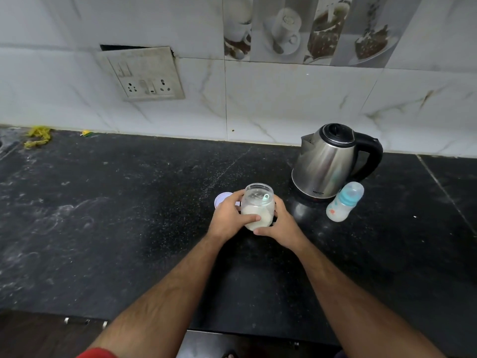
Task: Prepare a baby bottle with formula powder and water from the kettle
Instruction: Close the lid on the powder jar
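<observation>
A clear jar of white formula powder stands open on the black counter, with a small teal scoop visible inside near its rim. My left hand wraps its left side and my right hand wraps its right side. The jar's white lid lies flat just behind my left hand. To the right stands a steel kettle with a black handle and closed black lid. A capped baby bottle with a blue collar stands in front of the kettle.
A tiled wall runs along the counter's back edge, with a switch and socket plate at upper left. Yellow scraps lie at the far left by the wall. The counter's front edge is near my forearms.
</observation>
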Demonstrator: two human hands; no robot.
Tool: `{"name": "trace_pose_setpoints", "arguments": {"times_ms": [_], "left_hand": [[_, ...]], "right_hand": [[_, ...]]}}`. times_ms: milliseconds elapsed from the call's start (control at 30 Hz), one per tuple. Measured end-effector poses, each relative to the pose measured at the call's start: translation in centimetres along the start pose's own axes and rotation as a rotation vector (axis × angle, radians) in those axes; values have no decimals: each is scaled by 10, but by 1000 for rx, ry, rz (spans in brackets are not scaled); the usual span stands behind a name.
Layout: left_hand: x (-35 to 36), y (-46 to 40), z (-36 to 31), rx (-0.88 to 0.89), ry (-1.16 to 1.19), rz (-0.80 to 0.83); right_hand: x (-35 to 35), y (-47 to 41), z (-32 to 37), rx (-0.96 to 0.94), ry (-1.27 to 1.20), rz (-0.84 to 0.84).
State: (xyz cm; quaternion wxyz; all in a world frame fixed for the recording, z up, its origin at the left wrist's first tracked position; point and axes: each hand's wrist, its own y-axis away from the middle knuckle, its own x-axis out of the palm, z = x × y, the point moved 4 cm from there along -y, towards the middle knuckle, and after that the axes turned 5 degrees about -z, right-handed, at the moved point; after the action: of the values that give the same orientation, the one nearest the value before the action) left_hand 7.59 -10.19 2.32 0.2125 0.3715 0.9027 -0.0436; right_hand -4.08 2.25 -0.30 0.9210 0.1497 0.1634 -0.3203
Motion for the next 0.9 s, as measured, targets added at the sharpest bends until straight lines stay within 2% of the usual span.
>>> {"name": "trace_pose_setpoints", "arguments": {"times_ms": [133, 300, 467, 533, 667, 900], "left_hand": [[4, 5, -18, 14, -21, -63], [2, 2, -21, -4, 12, 23], [-21, -13, -3, -40, -113, -103], [-31, -24, 9, -53, -252, -132], [-36, -45, 31, -45, -548, 3], [-22, -60, 34, -5, -790, 176]], "right_hand": [[-1, 6, 4, -62, -117, -48], [-4, 9, 2, -56, -171, -129], [-10, 13, 0, -24, -224, -184], [-12, 16, -2, -13, -226, -192], [-14, 21, -3, 11, -222, -200], [-20, 37, 1, 14, -204, -209]]}}
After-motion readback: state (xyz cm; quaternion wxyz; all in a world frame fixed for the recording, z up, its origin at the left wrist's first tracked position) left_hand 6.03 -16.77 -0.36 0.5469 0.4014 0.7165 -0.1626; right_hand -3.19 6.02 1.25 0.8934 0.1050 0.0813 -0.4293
